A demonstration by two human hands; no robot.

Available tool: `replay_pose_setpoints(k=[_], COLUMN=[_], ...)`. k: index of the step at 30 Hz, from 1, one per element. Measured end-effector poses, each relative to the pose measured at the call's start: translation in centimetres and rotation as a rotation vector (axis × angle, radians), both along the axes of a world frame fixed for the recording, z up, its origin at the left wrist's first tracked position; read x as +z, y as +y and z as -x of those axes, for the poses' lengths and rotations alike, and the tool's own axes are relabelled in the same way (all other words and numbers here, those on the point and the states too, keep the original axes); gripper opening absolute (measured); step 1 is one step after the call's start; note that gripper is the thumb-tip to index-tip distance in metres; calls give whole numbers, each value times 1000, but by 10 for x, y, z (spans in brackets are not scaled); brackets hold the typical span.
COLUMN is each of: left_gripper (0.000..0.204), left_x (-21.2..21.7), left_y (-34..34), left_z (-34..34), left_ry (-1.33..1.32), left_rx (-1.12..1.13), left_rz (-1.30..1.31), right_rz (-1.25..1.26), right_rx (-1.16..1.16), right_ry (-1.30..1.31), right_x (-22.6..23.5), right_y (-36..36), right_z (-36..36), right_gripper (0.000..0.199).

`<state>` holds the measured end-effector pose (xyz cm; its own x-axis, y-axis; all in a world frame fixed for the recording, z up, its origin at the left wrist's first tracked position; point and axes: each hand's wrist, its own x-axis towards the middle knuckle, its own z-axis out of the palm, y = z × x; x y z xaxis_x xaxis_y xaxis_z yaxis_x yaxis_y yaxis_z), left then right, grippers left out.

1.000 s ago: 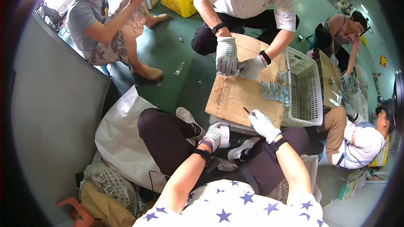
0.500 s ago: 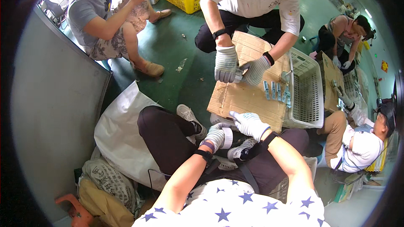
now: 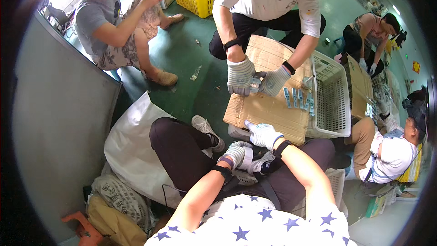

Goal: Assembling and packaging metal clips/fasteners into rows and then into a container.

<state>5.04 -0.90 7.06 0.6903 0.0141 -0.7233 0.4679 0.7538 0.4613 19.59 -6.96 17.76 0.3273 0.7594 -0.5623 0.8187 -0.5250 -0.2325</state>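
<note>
My left hand (image 3: 235, 153), in a striped knit glove, is closed around a white roll (image 3: 247, 158) that looks like tape, low between my knees. Ahead and to its right, my right hand (image 3: 264, 135), gloved too, rests at the near edge of a brown cardboard sheet (image 3: 268, 117). One finger stretches out along that edge; its other fingers are partly hidden, and no held thing shows. Several light-blue clip-like pieces (image 3: 295, 97) lie in a row on the cardboard. Across from me, a co-worker's gloved hands (image 3: 241, 76) grip a small clear-bluish piece.
A white plastic basket (image 3: 334, 132) adjoins the cardboard's right side. A white sack (image 3: 132, 132) lies left of my legs, by a grey panel (image 3: 63, 109). Farther off are a yellow basket (image 3: 193, 0) and a seated person (image 3: 98, 23). Other people work at the right.
Both my hands have shifted slightly, the left one a little to the right and down. The co-worker's hands have moved slightly nearer, and the piece between them shows more clearly.
</note>
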Motion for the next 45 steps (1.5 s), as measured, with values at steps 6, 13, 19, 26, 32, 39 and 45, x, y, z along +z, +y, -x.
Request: replay_pose_setpoints(k=[6, 13, 19, 26, 32, 39, 45], left_gripper=[18, 18, 19, 21, 21, 15, 15], left_x=[-14, -5, -1, -2, 32, 19, -3], left_y=[-2, -4, 6, -12, 1, 4, 2], left_z=[6, -1, 24, 7, 13, 13, 14], left_ry=[-15, -9, -116, -62, 14, -24, -8], left_rx=[-77, -115, -46, -151, -177, -131, -13], left_rz=[-63, -127, -57, -193, -239, -151, -39], right_rz=[15, -7, -52, -10, 12, -285, -257], right_rx=[-27, -34, -131, -69, -185, -360, -37], right_ry=[36, 175, 386, 175, 242, 323, 380], right_x=[7, -5, 18, -24, 2, -11, 20], right_y=[4, -6, 15, 13, 20, -44, -81], right_z=[6, -15, -31, -57, -37, -62, -43], right_gripper=[63, 67, 70, 81, 76, 72, 58])
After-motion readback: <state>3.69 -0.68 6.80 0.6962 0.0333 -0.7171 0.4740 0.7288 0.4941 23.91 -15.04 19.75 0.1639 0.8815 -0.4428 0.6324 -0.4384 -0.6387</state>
